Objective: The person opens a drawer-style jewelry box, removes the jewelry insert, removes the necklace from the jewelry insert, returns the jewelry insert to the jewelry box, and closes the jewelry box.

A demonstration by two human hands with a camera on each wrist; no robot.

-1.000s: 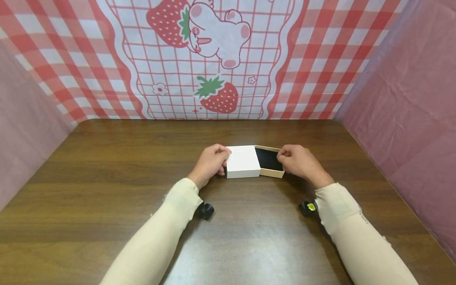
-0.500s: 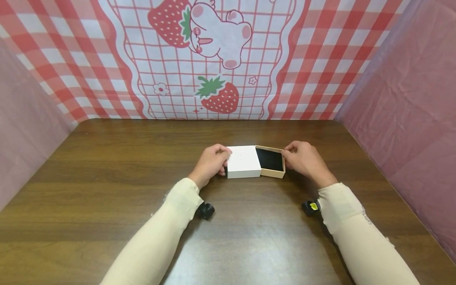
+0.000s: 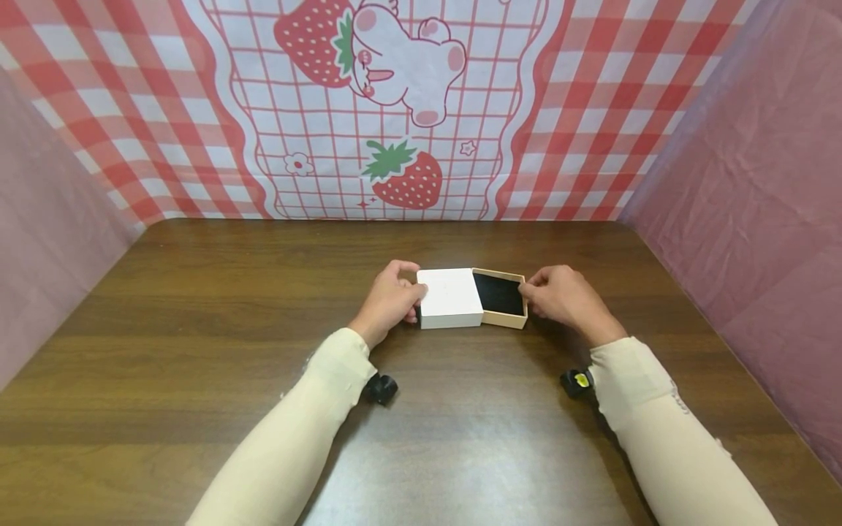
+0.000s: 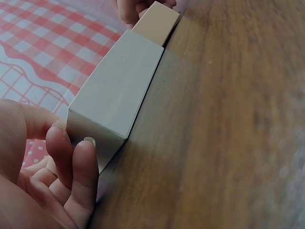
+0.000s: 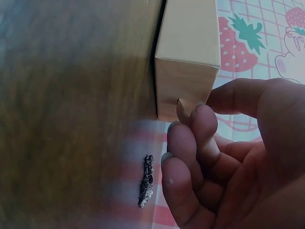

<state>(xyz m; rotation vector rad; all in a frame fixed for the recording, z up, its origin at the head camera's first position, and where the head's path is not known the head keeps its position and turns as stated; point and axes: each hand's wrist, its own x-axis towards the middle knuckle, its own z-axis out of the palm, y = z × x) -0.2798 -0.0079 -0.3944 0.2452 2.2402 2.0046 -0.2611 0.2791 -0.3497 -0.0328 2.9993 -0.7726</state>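
A white box sleeve (image 3: pixel 450 301) lies on the wooden table, with a tan drawer (image 3: pixel 503 320) slid partly out of its right end. Black lining (image 3: pixel 498 294) covers the drawer's inside. My left hand (image 3: pixel 388 301) grips the left end of the sleeve, thumb at the top edge and index finger at the far corner. In the left wrist view, two fingertips (image 4: pixel 85 152) sit at its end face. With thumb and fingers, my right hand (image 3: pixel 562 298) pinches the drawer's right end wall. A small tan tab (image 5: pixel 182 110) on that wall shows beside the fingertips in the right wrist view.
The brown table (image 3: pixel 263 256) runs back to a red-and-white checked cloth (image 3: pixel 585 146) with strawberries. Pink cloth (image 3: pixel 750 219) hangs at the right side. A dark speckled strip (image 5: pixel 147 181) shows near the table edge in the right wrist view. Both wrists carry a small black camera (image 3: pixel 381 389).
My right hand has shifted right, its fingertips going from over the drawer's inside to its end wall. My left index finger has stretched toward the sleeve's far corner. The box has hardly moved.
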